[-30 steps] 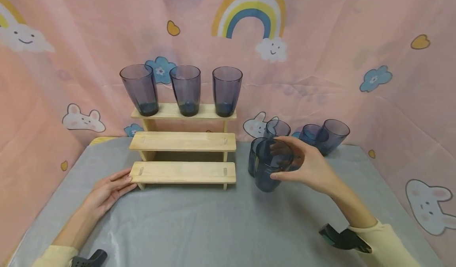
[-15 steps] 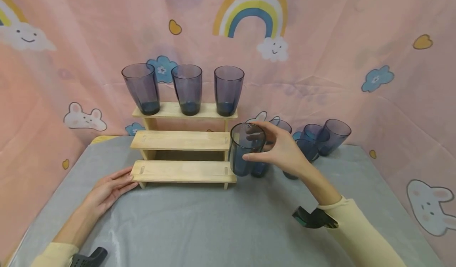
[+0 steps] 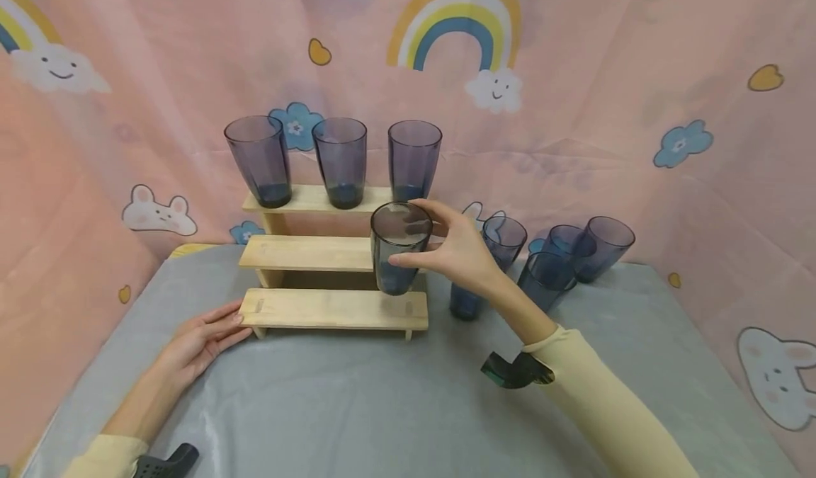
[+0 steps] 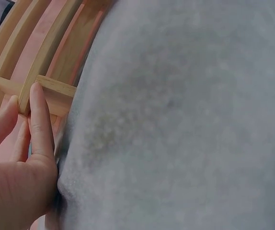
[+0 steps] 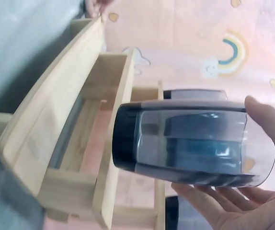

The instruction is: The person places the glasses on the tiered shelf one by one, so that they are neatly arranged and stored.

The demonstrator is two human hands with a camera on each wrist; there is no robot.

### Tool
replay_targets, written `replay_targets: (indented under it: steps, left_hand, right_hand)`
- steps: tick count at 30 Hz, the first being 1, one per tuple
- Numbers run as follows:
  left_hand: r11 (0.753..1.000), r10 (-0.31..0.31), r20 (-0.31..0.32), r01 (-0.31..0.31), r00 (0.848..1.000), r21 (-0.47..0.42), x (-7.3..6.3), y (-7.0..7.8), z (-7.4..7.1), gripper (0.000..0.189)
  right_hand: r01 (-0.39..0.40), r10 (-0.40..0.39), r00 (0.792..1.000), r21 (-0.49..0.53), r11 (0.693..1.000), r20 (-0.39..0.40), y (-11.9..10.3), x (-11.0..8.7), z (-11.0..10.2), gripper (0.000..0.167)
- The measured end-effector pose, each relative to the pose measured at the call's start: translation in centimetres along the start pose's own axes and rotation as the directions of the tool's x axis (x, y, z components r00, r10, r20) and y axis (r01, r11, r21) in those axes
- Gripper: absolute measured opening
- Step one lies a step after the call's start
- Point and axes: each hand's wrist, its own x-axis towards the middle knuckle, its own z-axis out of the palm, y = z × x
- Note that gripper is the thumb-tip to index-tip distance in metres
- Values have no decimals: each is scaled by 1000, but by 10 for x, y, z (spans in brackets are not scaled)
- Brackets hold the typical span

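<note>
In the head view, my right hand (image 3: 459, 251) grips a smoky blue glass tumbler (image 3: 397, 280) by its upper part, thumb on the near side. The tumbler is upright, mouth up, overlapping the right end of the middle step (image 3: 306, 253) of a three-tier wooden stand. In the right wrist view its dark base (image 5: 125, 139) points toward the stand's boards. At the stand's left end, my left hand (image 3: 200, 340) pinches the corner of the bottom step (image 3: 331, 309), thumb and index finger either side of the board in the left wrist view.
Matching tumblers stand on the top step: left (image 3: 258, 163), middle (image 3: 341, 166) and right (image 3: 416, 156). Several more, including one glass (image 3: 542, 280) and another glass (image 3: 610, 244), stand on the grey cloth (image 3: 357, 400) at the right, partly behind my right arm. A pink printed curtain hangs behind.
My right hand has carried the tumbler left and up, from the group at the right to the stand's right end. My left hand stays at the bottom step.
</note>
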Motion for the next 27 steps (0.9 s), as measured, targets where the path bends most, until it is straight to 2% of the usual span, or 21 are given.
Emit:
replay_targets:
  steps: [8, 16, 23, 27]
  left_hand:
    - [999, -29, -42, 30, 999, 25, 0, 0, -2, 28]
    - [999, -34, -54, 33, 998, -13, 1, 0, 0, 29]
    - [999, -18, -18, 18, 1000, -26, 2, 0, 0, 30]
    - [999, -19, -8, 19, 1000, -46, 1, 0, 0, 30]
  right_hand:
    - [52, -52, 999, 26, 998, 17, -14, 23, 30, 84]
    - [45, -46, 999, 36, 998, 24, -28, 49, 61, 84]
    - [33, -34, 999, 80, 996, 6, -39, 70, 87, 87]
    - [14, -14, 1000, 40, 999, -9, -48, 82, 102, 88]
